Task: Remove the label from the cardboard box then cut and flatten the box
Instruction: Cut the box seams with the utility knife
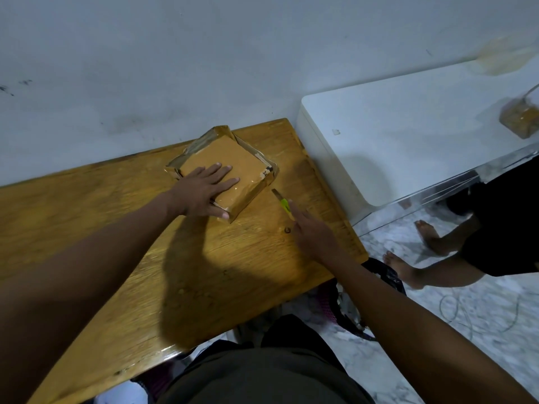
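Observation:
A flat brown cardboard box [233,161] wrapped in clear tape lies on the wooden table [145,258] near the wall. A small scrap of label with black print shows at its right corner [266,172]. My left hand [204,191] lies flat on the box top with fingers spread, thumb at the near edge. To the right of the box, my right hand [309,228] holds a yellow-green utility knife [282,203] with its blade pointing toward the box, index finger stretched along the handle. The blade tip is just apart from the box's right side.
A white cabinet [408,135] stands right of the table, with a bag of brown items [519,118] on it. Another person's bare feet [414,252] stand on the marble floor at right. A dark bag [379,287] sits below the table's right corner.

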